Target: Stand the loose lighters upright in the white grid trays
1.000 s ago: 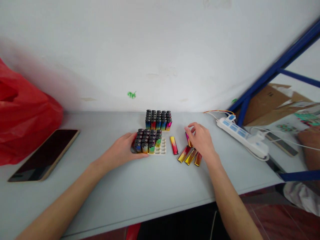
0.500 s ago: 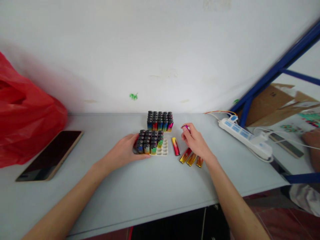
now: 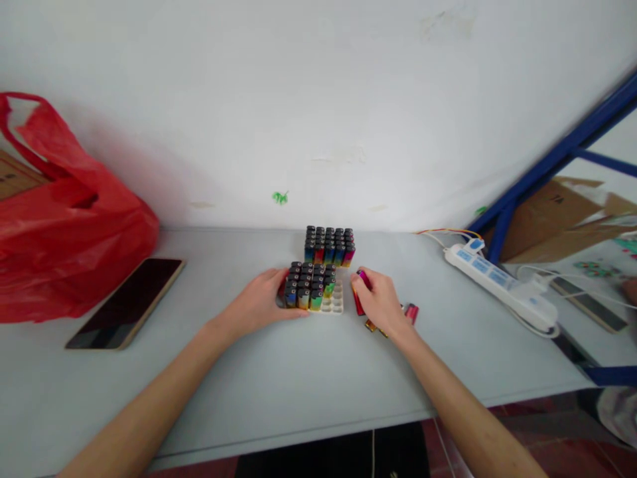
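Note:
My left hand [image 3: 263, 293] is closed around the left side of a white tray [image 3: 338, 307] with round-edged slots. Upright lighters [image 3: 304, 285] with black tops and shiny coloured bodies fill most of it; bare slots show on its right. My right hand [image 3: 379, 299], just right of the tray, is closed on a purple lighter [image 3: 365, 277] whose end shows above the fingers. Under these fingers is a red lighter [image 3: 357, 303]; whether they grip it too I cannot tell. More loose lighters [image 3: 411, 313] lie partly hidden beneath this hand.
A second block of upright lighters [image 3: 329, 247] stands behind the tray, near the wall. To the left are a phone [image 3: 127, 302] and a red plastic bag [image 3: 74, 232]. A white power strip [image 3: 497, 285] with cables lies at right, beside a blue metal frame [image 3: 505, 216].
My right hand has come down and toward the tray, over the red lighter, with the purple lighter still in it. My left hand keeps its hold. The whole view has shifted slightly.

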